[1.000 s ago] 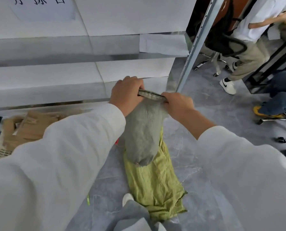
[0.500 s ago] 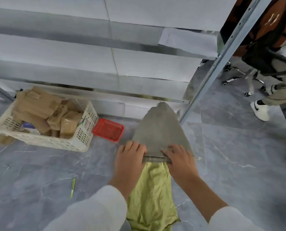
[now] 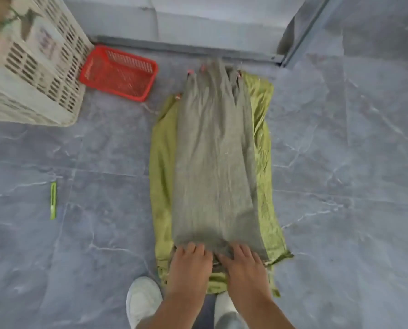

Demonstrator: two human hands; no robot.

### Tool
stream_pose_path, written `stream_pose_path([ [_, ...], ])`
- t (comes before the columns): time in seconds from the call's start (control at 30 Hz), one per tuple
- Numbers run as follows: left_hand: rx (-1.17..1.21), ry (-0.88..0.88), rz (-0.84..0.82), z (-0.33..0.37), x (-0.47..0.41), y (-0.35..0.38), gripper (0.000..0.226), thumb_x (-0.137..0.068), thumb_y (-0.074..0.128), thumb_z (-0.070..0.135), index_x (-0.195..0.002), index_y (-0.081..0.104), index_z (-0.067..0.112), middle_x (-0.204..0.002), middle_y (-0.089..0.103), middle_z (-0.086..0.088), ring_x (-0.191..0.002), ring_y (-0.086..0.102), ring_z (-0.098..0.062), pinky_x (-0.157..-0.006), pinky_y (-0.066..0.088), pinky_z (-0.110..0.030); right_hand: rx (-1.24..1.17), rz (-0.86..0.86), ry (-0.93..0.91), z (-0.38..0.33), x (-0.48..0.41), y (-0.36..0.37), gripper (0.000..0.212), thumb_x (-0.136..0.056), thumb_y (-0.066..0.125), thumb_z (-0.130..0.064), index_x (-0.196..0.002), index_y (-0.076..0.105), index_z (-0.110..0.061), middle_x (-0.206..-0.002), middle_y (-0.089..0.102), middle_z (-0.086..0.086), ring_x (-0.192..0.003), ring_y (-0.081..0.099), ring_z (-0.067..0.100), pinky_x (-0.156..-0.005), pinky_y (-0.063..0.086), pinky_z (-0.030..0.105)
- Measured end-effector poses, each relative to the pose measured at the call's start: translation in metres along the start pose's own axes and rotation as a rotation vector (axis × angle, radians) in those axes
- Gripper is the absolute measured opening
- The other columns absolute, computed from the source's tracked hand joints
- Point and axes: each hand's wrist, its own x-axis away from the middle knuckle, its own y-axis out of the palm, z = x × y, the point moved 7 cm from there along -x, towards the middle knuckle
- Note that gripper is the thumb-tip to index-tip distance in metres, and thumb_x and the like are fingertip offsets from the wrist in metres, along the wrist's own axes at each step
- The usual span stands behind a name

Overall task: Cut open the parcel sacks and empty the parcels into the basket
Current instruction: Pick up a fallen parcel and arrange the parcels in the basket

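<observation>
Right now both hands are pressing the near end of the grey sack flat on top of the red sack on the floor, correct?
Not quite. In the head view the left hand and right hand do press the grey sack's near end flat, but it lies on a yellow-green sack, not a red one.

we see through one head-worn camera, looking almost straight down at the grey floor [image 3: 79,245] from standing height. its wide lens bends the edges. our own white shoe [image 3: 143,300] sits at the bottom edge, close beneath us.
</observation>
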Motion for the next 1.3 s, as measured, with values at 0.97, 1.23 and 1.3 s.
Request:
stream_pose_path([
  [0.97,0.605,-0.408,0.478,-0.236,0.290,-0.459,0.033,-0.090,0.060,0.027,-0.118,0.062,0.011,-0.122,0.062,-0.007,-0.115,0.055,-0.026,-0.097,0.041,-0.036,-0.112,0.311,-0.372,-0.308,0.121,-0.490,0.047,-0.090,0.051,-0.019,-0.136,0.047,-0.010,-0.133,0.050,0.015,-0.125,0.044,0.032,-0.103,0.037,0.041],
  [1.23,0.525,-0.442,0.840,-0.256,0.487,-0.577,0.042,-0.088,0.060,0.043,-0.123,0.060,0.019,-0.116,0.062,0.005,-0.107,0.056,-0.015,-0.093,0.039,-0.029,0.075,0.455,-0.614,-0.461,0.249,-0.582,0.051,-0.091,0.054,-0.027,-0.136,0.040,-0.008,-0.137,0.046,0.012,-0.127,0.040,0.029,-0.104,0.035,0.041],
  [1.3,0.425,-0.425,0.867,-0.283,0.529,-0.577,0.040,-0.087,0.057,0.044,-0.122,0.058,0.022,-0.119,0.061,0.006,-0.112,0.054,-0.016,-0.100,0.038,-0.034,0.111,0.485,-0.675,-0.506,0.264,-0.583,0.050,-0.091,0.056,-0.029,-0.136,0.041,-0.011,-0.136,0.047,0.008,-0.127,0.040,0.027,-0.104,0.035,0.041],
])
